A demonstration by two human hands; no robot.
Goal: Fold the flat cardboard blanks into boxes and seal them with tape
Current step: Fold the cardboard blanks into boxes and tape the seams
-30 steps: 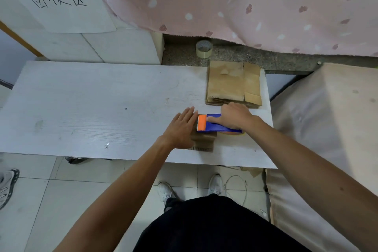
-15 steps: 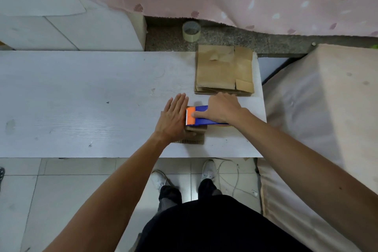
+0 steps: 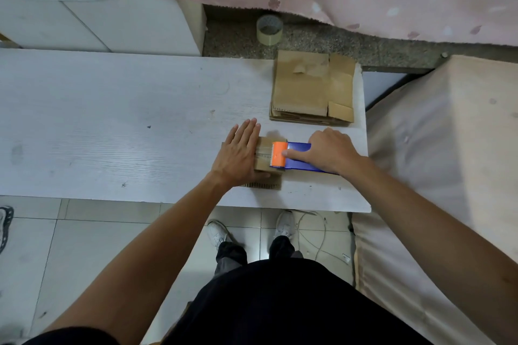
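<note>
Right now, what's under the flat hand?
A small cardboard box, with tape along its top. The left hand hides the box's left part; the tape dispenser hides its right end.

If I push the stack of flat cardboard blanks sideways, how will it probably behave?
The stack of blanks would probably fan out, because its sheets lie loose and uneven at the near edge. It likely slides easily, since the table looks smooth. Pushed right, it may drop off: it sits near the table's edge.

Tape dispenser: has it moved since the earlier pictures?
Yes. The tape dispenser has slid right: its orange end, earlier beyond the left edge of the cardboard stack, is now level with it.
</note>
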